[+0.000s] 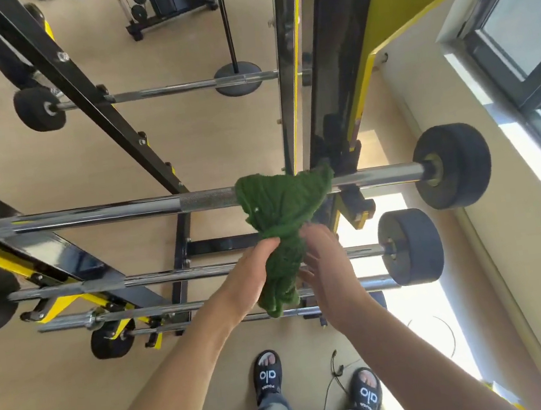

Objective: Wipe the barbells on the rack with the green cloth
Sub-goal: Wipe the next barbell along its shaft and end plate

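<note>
Nearest the camera we see our own legs and two black slides [267, 375] on the pale floor [62, 383], with a thin black cable [335, 381] lying beside the right foot. Our forearms reach forward. Our left hand [254, 275] grips the gathered lower part of the green cloth [281, 224], fingers curled round it. Our right hand [329, 265] lies just beside the cloth with its fingers spread and relaxed, touching the bunched fabric. The cloth's upper part drapes over the top barbell [160, 206], near the black plate [455, 165] at its right end. Lower barbells [169, 276] rest below on the black and yellow rack [74, 259]. A window [526, 20] stands at the right.
</note>
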A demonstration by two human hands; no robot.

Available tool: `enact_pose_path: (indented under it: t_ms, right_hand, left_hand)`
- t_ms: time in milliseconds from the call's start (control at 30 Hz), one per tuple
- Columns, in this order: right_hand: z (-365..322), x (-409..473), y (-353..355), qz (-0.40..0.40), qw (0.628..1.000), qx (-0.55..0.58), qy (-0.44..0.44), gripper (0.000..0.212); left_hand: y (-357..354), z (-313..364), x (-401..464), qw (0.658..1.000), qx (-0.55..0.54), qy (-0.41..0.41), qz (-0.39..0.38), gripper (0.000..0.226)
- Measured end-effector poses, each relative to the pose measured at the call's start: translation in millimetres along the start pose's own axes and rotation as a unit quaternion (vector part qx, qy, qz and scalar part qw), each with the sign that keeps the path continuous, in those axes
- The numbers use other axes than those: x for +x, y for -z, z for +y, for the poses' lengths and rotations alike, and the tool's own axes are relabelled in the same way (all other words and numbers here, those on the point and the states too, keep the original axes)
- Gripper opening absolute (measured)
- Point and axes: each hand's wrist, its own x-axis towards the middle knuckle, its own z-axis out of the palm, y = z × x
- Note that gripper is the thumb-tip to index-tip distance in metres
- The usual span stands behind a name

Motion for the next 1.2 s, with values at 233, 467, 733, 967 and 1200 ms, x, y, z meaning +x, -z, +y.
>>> enact_pose_path:
  t_ms: [233,467,733,967,1200]
  right_hand:
    - [15.0,6.9,22.6,0.114,0.992,-0.023,-0.059,0.008]
    - [13.0,10.7,48.9,0.148,0.98,-0.131,0.012,0.023]
    - [-6.0,7.3,99.8,0.249,0.926,-0.258,0.115,0.009]
    - [-23.5,20.4,136.3,0.24,0.962,-0.114,0.06,0.021]
    - [-26.6,43.1,183.0,0.189,0.886,-0.414,0.087,0.029]
  left_hand:
    - [-1.7,-17.3,4.6,0.971,0.154,0.143,-0.11,0.048]
    - [-13.4,-34.9,24.3,0.98,0.161,0.096,-0.073,0.04]
    - [-51.2,-55.5,60.7,0.985,0.15,0.08,-0.028,0.047]
    - [-97.3,-69.4,96.2,0.987,-0.027,0.152,0.045,0.031]
    - [-127.9,-59.5,111.7,0.978,0.176,-0.016,0.107,0.021]
